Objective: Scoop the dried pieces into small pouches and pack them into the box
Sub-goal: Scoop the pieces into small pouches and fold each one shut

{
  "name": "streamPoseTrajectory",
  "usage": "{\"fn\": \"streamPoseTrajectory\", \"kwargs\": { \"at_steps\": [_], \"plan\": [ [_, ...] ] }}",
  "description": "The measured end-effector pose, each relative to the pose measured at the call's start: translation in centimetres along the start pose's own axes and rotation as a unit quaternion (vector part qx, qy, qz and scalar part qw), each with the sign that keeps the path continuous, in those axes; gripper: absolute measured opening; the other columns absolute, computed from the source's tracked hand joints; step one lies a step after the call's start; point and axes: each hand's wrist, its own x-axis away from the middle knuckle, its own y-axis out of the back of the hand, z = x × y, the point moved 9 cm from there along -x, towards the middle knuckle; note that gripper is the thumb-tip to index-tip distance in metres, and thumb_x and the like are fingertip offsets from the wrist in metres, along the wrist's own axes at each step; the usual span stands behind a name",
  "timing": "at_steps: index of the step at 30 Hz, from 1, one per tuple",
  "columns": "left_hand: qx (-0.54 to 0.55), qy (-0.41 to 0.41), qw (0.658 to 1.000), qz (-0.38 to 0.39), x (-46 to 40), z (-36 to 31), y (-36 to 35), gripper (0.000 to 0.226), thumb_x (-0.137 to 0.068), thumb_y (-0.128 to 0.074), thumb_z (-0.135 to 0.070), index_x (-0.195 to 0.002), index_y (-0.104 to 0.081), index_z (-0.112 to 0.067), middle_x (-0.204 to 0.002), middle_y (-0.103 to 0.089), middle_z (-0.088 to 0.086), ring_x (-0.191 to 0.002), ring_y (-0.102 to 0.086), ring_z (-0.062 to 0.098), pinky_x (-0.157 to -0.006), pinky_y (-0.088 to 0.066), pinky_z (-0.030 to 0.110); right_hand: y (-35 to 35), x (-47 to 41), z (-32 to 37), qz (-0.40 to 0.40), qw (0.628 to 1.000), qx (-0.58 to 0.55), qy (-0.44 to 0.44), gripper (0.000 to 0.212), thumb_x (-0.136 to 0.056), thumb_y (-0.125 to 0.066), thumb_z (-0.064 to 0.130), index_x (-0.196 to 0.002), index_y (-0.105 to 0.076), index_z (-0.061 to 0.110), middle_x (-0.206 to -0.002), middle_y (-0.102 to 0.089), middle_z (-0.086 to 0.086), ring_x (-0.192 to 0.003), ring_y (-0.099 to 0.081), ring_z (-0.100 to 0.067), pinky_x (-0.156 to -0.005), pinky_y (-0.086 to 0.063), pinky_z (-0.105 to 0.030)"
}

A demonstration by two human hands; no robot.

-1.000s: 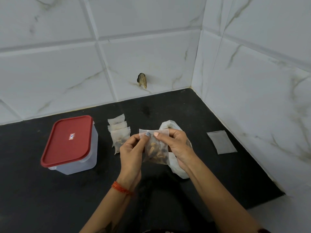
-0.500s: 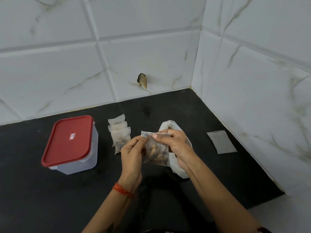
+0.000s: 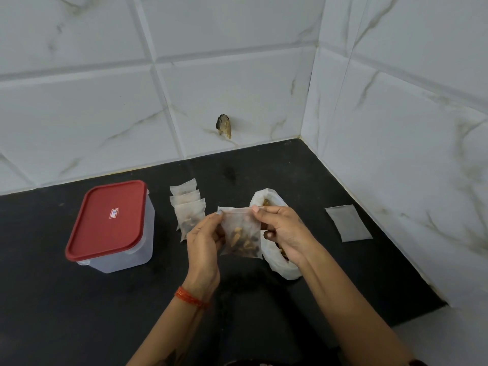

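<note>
Held above the black surface (image 3: 79, 299): a translucent pouch (image 3: 241, 233), dried brown pieces settled at its bottom, mouth edge up, hanging upright. Left hand (image 3: 204, 241) pinching the top left corner, right hand (image 3: 284, 233) pinching the top edge further right. Behind the right hand, an open white bag (image 3: 274, 262) with more dried pieces (image 3: 265, 201) inside, lying on the surface, long axis running away from the viewer. Left of the hands, three filled pouches (image 3: 188, 207) overlapping in a row. Further left, a clear box (image 3: 124, 249) shut under a red lid (image 3: 108, 220). Right, near the tiled wall (image 3: 396, 141), one flat empty pouch (image 3: 348, 223). Bare dark surface in front of the box and toward the near edge.
</note>
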Motion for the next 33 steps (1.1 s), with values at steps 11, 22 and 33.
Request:
{"fn": "streamPoseTrajectory", "kwargs": {
  "at_steps": [11, 22, 33],
  "plan": [
    [0.006, 0.029, 1.0, -0.004, -0.5, 1.1, 1.5, 0.023, -0.093, -0.053, -0.021, -0.079, -0.071, -0.021, -0.107, -0.066, 0.015, -0.105, -0.062, 0.033, -0.081, -0.053, 0.043, -1.8, 0.1, -0.4, 0.05, 0.999, -0.011, 0.002, 0.023, -0.093, -0.055, 0.035, -0.109, -0.07, 0.027, -0.096, -0.072, 0.005, -0.092, -0.065, -0.009, -0.075, -0.048, -0.021],
    [-0.079, 0.093, 0.992, 0.013, -1.1, 3.3, 6.2, 0.018, -0.095, -0.049, -0.007, -0.106, -0.058, -0.017, -0.103, -0.066, 0.01, -0.09, -0.067, 0.024, -0.066, -0.056, 0.031, -5.5, -1.6, -5.4, -0.026, 0.994, 0.109, 0.001, 0.041, -0.085, -0.067, 0.012, -0.119, -0.049, 0.025, -0.093, -0.071, -0.001, -0.089, -0.068, -0.012, -0.074, -0.058, -0.03],
    [-0.343, -0.105, 0.932, -0.055, -4.9, 0.5, 10.0, 0.043, -0.085, -0.066, -0.011, -0.123, -0.05, -0.023, -0.1, -0.059, -0.001, -0.081, -0.06, 0.005, -0.066, -0.05, 0.015, -9.3, -5.5, -5.0, -0.059, 0.953, 0.273, 0.121, 0.023, -0.089, -0.061, 0.013, -0.109, -0.066, 0.022, -0.1, -0.068, 0.004, -0.091, -0.061, -0.006, -0.082, -0.049, -0.017]
  ]
}}
